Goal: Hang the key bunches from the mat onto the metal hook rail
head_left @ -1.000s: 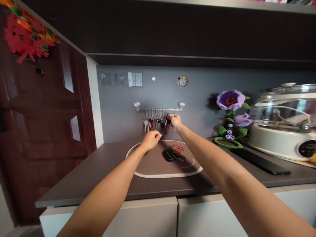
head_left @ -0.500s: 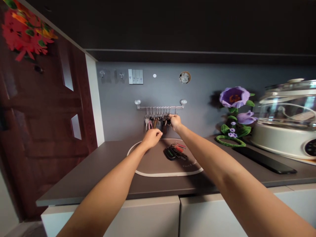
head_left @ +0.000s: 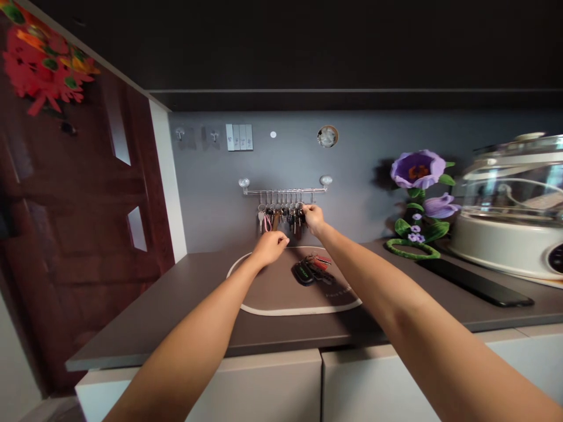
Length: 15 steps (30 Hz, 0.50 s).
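- Right hand, centre of frame: thumb and forefinger brought together, narrow, at a key ring near the right end of a hanging row — too small to tell whether the ring is gripped or only touched.
- Keys: a crowded row hanging from hooks on a clear rail, mid-frame against the grey wall.
- Left hand, just below the row: fingers curled, thumb close to forefinger, a narrow grip — cannot see whether anything small is inside.
- Loose bunch with a black fob and red pieces: lower centre, lying on a brown mat with a pale rim, between the forearms.
- Right of frame: purple flower ornament, black phone lying flat, cream appliance with a clear upper part.
- Left edge: dark red door; red flowers at upper left.
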### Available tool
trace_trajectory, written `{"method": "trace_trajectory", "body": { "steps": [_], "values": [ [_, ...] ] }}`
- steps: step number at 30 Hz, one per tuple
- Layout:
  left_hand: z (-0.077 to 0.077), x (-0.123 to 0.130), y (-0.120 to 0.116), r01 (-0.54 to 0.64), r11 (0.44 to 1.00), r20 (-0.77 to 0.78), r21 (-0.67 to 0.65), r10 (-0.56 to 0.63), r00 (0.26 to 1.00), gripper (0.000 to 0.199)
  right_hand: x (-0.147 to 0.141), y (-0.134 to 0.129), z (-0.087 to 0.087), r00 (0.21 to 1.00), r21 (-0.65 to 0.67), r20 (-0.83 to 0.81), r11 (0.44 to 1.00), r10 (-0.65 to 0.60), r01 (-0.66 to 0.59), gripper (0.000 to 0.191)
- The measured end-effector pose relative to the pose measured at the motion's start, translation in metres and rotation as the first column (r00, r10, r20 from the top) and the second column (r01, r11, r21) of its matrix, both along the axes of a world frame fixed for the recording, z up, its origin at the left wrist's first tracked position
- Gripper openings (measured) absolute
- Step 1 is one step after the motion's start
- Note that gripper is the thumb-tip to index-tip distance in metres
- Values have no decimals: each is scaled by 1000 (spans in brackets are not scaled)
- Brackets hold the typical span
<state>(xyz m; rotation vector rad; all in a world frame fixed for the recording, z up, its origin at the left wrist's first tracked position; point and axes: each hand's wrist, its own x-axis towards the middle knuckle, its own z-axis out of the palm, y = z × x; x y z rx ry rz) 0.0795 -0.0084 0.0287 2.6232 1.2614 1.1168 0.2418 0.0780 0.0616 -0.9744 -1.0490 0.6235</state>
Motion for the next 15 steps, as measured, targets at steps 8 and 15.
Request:
{"method": "trace_trajectory", "body": {
  "steps": [8, 15],
  "values": [
    [-4, -2, 5, 87, 995, 0, -50, -87, 996, 23, 6, -2, -5, 996, 54, 91, 998, 11, -16, 17],
    [-7, -2, 5, 201, 957, 68, -209, -191, 979, 23, 12, -24, -13, 989, 21, 96, 993, 117, -119, 20]
  ]
}}
